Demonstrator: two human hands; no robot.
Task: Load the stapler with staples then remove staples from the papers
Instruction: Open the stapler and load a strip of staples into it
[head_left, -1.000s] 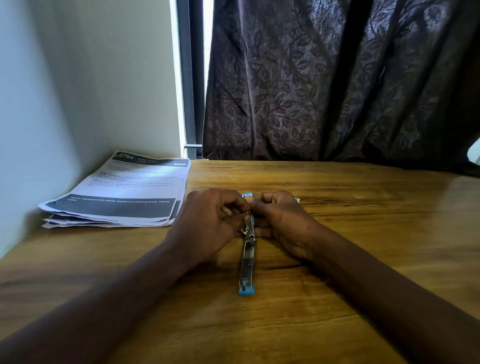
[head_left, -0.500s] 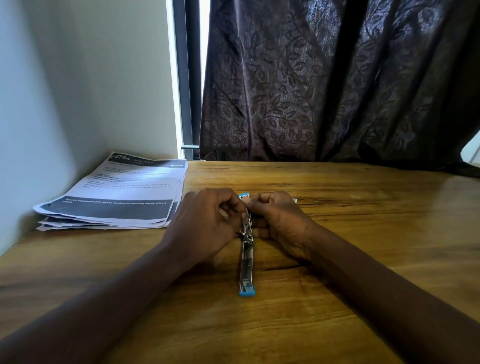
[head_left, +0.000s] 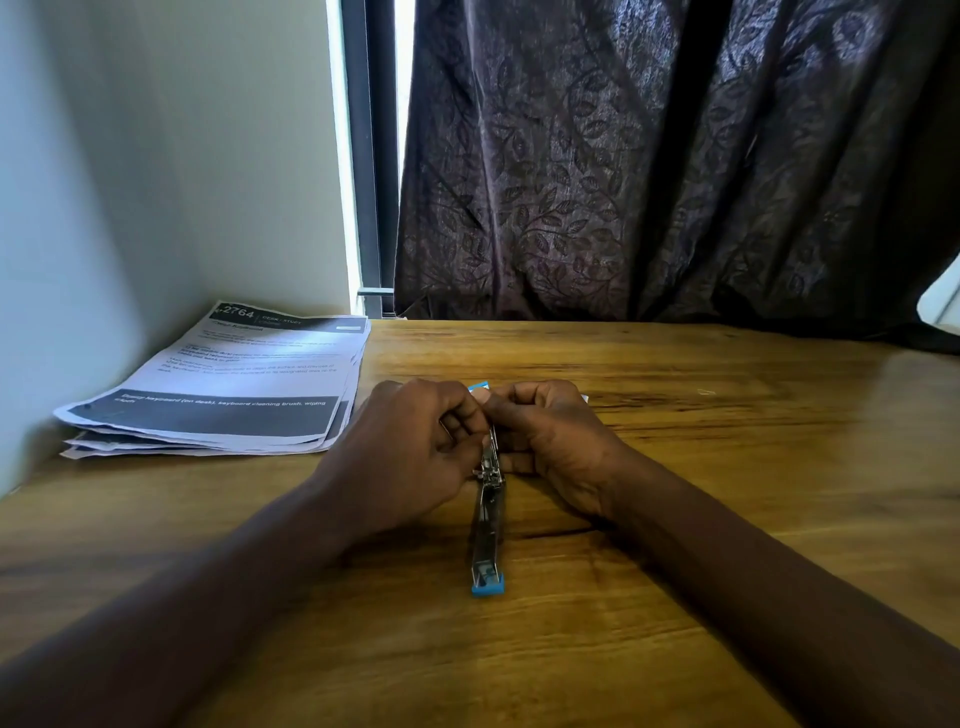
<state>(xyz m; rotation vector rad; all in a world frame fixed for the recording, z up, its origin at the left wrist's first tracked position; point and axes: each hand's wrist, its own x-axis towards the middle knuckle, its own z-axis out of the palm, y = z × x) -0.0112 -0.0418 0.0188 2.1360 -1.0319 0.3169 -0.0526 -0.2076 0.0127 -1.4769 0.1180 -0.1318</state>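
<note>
A stapler (head_left: 487, 525) lies opened flat on the wooden table (head_left: 675, 467), its metal channel pointing toward me and ending in a blue tip. My left hand (head_left: 410, 457) and my right hand (head_left: 550, 441) meet over the stapler's far half, fingertips pinched together above the metal track. Whatever sits between the fingertips is too small to make out. A blue edge of the stapler (head_left: 479, 386) peeks out behind the hands. A stack of printed papers (head_left: 228, 384) lies at the table's left, against the wall.
A pale wall (head_left: 104, 208) borders the table on the left. A dark patterned curtain (head_left: 649, 166) hangs behind the table's far edge, beside a window frame. A small white corner (head_left: 585, 398) shows just past my right hand.
Both hands stay pinched over the stapler's far half, with only slight finger shifts. The view has tilted a little.
</note>
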